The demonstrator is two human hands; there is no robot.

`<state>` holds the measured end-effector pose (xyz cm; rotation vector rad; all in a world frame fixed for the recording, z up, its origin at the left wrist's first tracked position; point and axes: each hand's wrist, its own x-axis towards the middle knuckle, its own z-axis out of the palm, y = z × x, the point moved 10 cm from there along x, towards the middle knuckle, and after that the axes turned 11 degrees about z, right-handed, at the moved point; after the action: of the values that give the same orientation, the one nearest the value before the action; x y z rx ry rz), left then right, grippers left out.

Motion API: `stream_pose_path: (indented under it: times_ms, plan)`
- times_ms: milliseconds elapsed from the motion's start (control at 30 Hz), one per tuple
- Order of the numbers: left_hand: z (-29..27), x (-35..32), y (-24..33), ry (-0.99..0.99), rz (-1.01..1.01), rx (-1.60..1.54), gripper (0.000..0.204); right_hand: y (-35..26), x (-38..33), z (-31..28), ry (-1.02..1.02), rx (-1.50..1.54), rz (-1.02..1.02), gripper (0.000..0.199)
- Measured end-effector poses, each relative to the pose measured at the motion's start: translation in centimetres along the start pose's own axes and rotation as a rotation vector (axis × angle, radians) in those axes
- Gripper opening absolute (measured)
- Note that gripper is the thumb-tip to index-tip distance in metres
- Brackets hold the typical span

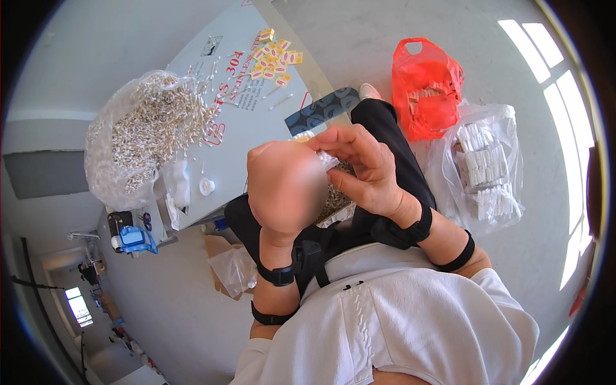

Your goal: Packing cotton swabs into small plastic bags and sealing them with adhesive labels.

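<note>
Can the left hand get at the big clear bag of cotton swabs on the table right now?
Probably not at once: the left hand is raised by the right hand over the lap, seemingly busy. Otherwise the way to the big clear bag looks free, with only table between.

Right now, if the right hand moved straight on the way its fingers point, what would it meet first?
Probably the left hand: the right hand points left, its fingertips already close to it, around a small white piece. Depth is unclear.

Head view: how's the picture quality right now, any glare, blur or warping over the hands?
Head view: the left hand is smeared into a soft blur, while the right hand is sharp; bright window glare streaks the floor at right; fisheye bends the table edges, and a black rim darkens the corners.
</note>
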<state>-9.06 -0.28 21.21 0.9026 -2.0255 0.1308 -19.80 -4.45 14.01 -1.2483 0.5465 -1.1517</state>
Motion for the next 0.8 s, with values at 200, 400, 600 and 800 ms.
stream_pose_path:
  times_ms: [200,400,600,800]
  plan:
    - [-0.2,0.3,0.7,0.042,0.035,0.042,0.025,-0.9,-0.1,0.3,0.042,-0.192,-0.07,0.047]
    - [-0.1,-0.6,-1.2,0.105,-0.163,-0.128,0.025,0.4,0.6,-0.5,0.013,-0.236,0.091,0.041]
    - [0.6,-1.8,-3.0,0.159,-0.346,-0.38,0.033,1.7,0.8,-0.8,0.007,-0.173,0.096,0.027]
    - [0.9,-1.6,-3.3,0.138,-0.371,-0.449,0.034,0.0,0.7,-1.0,0.093,-0.256,-0.061,0.019]
